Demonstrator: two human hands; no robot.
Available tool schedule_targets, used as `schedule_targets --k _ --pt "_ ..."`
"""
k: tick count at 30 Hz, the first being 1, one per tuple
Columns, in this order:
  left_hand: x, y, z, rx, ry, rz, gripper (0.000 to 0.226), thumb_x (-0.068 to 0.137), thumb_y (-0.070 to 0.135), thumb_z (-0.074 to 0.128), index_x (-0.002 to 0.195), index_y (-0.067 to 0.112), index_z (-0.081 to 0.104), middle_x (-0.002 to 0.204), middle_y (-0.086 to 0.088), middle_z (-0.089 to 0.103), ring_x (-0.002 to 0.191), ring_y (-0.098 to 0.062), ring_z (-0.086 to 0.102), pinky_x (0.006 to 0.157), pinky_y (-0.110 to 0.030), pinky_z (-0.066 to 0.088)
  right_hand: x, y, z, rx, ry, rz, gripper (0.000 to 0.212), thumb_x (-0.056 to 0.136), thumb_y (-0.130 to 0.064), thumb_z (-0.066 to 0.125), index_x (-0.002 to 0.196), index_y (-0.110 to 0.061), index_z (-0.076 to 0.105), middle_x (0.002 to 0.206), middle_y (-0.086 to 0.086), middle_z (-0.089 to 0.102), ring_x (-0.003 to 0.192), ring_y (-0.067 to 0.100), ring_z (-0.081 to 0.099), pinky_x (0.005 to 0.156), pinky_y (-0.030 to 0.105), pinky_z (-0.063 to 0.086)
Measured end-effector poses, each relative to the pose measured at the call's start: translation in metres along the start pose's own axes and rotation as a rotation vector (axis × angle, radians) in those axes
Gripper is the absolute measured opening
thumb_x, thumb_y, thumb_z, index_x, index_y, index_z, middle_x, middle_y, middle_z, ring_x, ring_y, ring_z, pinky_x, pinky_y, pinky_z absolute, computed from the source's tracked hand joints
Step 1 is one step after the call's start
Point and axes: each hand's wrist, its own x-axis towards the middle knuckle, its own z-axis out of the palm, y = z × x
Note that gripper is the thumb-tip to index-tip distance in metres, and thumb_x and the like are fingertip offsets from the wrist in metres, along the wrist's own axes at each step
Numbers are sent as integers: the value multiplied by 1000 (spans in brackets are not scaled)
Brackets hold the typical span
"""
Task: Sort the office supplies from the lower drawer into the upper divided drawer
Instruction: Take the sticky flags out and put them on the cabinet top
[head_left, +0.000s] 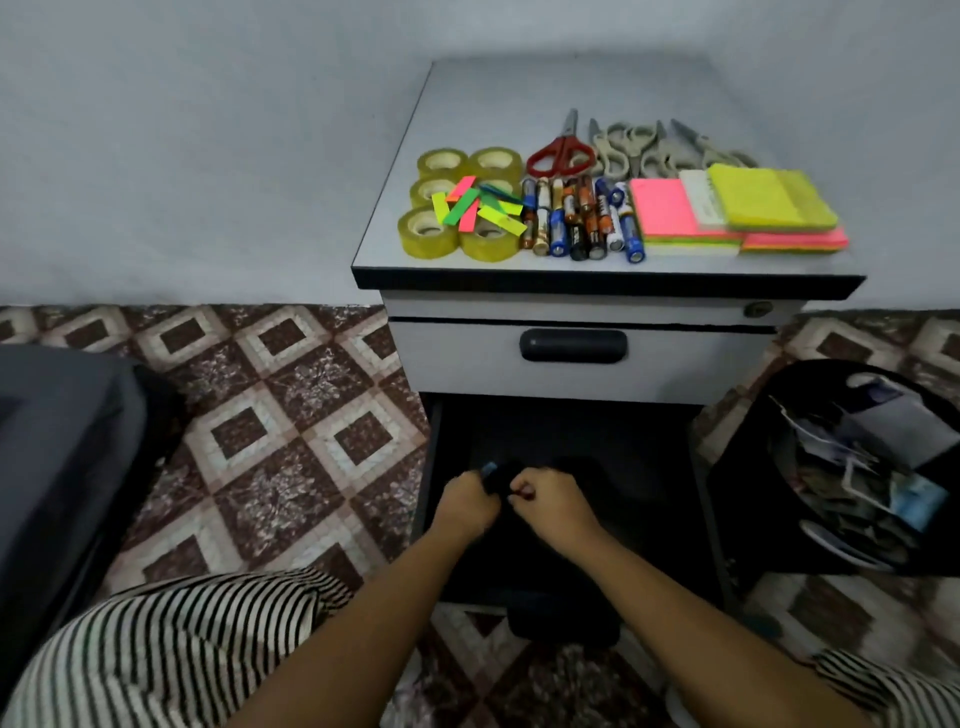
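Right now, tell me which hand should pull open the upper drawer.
Right, probably. The right hand sits almost straight below the handle of the upper drawer, while the left hand lies further left and grips a dark item with a blue tip.

Both forearms reach forward; left grip (467, 501) pinches a small dark item (492, 475), right grip (550, 501) curled just beside it.
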Motion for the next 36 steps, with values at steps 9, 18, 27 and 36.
schedule_targets --k 9,18,27,36 --pt "23 -14 28 166 -41 -173 69 94 16 45 149 3 7 149 -28 17 134 -41 30 109 -42 30 45 17 33 -305 -131 -89 43 96 -13 42 139 -14 45 139 9 43 120 28 45 99 34 43" --pt "29 -19 32 402 -10 -115 58 96 7 42 147 -2 15 150 -26 13 134 -37 30 105 -38 34 69 14 33 -671 -279 -285 59 96 -8 38 151 -18 19 155 -1 21 139 26 20 112 41 22" --pt "31 -21 32 603 19 -57 40 96 0 37 136 0 36 140 -22 27 126 -32 37 95 -35 44 63 17 42 -753 -154 -296 37 93 -11 46 131 -10 49 134 9 43 124 29 37 101 39 34" --pt "31 -21 30 614 26 -48 41 97 -1 33 138 0 30 139 -22 31 124 -31 43 95 -34 43 57 23 50 -560 -100 -187 32 95 -10 42 126 -11 50 130 10 46 122 30 40 94 38 38"
